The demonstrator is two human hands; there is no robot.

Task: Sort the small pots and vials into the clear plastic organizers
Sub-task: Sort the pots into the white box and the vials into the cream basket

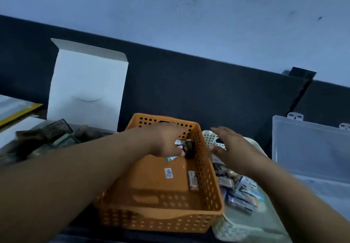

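The left hand (166, 140) reaches into an orange basket (161, 216) of stiff plastic, rectangular, with walls punched in rows of round holes. Its fingers curl round a small pale packet (178, 142). A small dark pot (189, 149), round and glossy, sits just beside the fingertips against the basket's right wall; the blur hides whether the hand also holds it. On the basket's smooth floor lie a white sticker (169, 173) and a small white box (193, 181).

The right hand (233, 146) hovers flat with its fingers straight and spread, gripping nothing, over a white basket (210, 138) that is also perforated and touches the orange one's right side. A heap of small packets (238, 187) fills it, partly hidden by the right wrist.

Further right stands a clear plastic organizer (310, 148) — frosted, boxy, with latches along its far edge. Behind the baskets rises a dark panel (189, 83), and a white cardboard box (87, 83) with its flap raised stands before it. At far left is a tray of dark objects (47, 136) — too blurred to name.
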